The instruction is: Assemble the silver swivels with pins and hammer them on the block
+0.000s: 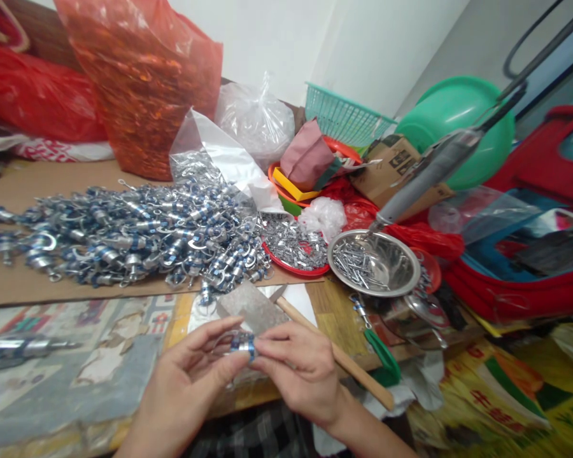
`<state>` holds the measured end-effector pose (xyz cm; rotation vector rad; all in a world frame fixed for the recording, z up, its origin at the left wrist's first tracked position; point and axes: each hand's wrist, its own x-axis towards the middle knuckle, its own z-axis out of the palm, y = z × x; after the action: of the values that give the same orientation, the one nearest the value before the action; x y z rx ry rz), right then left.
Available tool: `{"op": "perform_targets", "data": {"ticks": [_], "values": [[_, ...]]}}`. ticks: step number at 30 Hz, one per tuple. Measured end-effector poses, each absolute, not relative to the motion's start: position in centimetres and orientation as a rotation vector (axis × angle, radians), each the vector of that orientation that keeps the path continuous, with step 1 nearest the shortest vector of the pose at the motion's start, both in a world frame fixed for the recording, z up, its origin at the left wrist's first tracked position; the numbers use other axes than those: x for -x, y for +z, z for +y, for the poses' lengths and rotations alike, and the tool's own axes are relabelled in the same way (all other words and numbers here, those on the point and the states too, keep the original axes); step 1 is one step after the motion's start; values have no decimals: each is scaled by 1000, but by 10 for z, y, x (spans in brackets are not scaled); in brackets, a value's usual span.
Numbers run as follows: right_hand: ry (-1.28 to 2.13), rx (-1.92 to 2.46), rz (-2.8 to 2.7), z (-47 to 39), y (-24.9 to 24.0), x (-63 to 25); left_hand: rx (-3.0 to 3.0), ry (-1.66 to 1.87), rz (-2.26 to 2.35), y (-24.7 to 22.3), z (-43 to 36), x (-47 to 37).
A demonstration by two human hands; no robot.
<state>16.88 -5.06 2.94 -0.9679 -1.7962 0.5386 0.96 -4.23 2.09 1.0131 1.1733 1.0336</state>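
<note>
Between my two hands is a small silver-and-blue metal fitting [243, 345], held above the table's front edge. My left hand [198, 366] grips it from the left, thumb below and fingers above, near a thin ring. From the right, the thumb and fingertips of my right hand [300, 362] are pinched on its other end. A flat grey metal block [253, 306] lies just beyond the fingers. A hammer's wooden handle [348, 366] runs from behind my right hand toward the lower right.
A big heap of similar fittings [138, 232] covers the cardboard at left. A red tray [298, 270] holds small metal clips. Beside it, a steel bowl [395, 280] contains metal pins, under a hanging grey tool [424, 172]. One blurred fitting [23, 346] lies far left.
</note>
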Motion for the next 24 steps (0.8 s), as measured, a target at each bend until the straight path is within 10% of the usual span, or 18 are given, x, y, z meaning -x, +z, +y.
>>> {"op": "perform_targets", "data": {"ticks": [4,11,24], "values": [[711,1151,-1903,-29,35,-181,-917,1040,1104,10,-42,-13],[-71,2117,-2029,74,30,-244,-919,982,1046,15,-33,-14],[81,2030,-2029,107,25,-262,-827,872,970,22,-24,-12]]}}
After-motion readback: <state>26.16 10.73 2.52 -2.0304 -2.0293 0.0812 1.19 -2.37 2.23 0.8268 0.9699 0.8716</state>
